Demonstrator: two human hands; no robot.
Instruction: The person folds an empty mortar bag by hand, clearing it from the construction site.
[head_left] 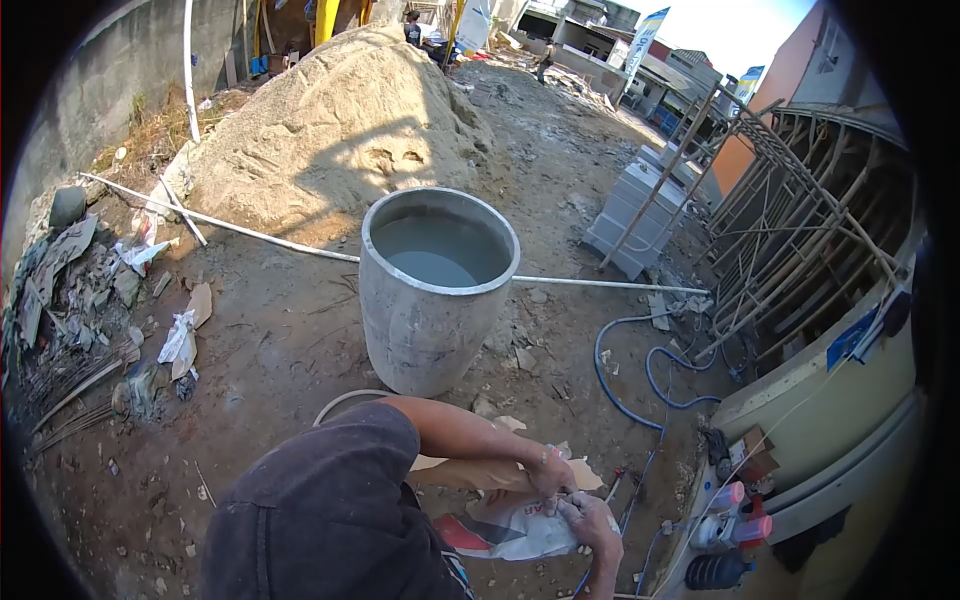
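Seemingly "AR" on the bag [522,532]

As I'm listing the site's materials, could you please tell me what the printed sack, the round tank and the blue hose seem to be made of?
The printed sack: probably matt paper, given its crumpled surface, though woven plastic is possible.
The round tank: likely concrete, dull, with a mottled grey wall.
The blue hose: probably smooth plastic or rubber, lying in even, loose curves.

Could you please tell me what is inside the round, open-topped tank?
Inside the tank is cloudy grey liquid, its surface below the rim. The tank's bottom, and anything that may lie submerged, cannot be seen through it.
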